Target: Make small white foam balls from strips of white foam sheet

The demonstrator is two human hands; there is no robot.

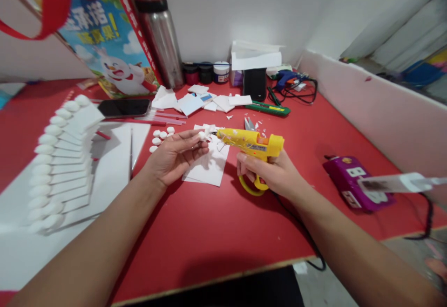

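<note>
My right hand (267, 169) is wrapped round the handle of a yellow hot glue gun (249, 141), its nozzle pointing left. In the fingertips of my left hand (178, 155) is a small white piece (202, 135), right at the nozzle tip; whether the two touch I cannot tell. Below them lie white paper sheets (213, 165) on the red table (195, 237). Several small white rounded pieces (160, 134) sit just beyond my left wrist. Farther left, a curved row of white strips (71, 172) ends in white oval pieces (44, 149).
At the back stand a steel thermos (162, 37), a printed bag (111, 41) and paint jars (206, 73). A phone (124, 107), white card scraps (192, 104), a green cutter knife (267, 108) and scissors (249, 124) lie before them. A purple box (349, 172) sits right.
</note>
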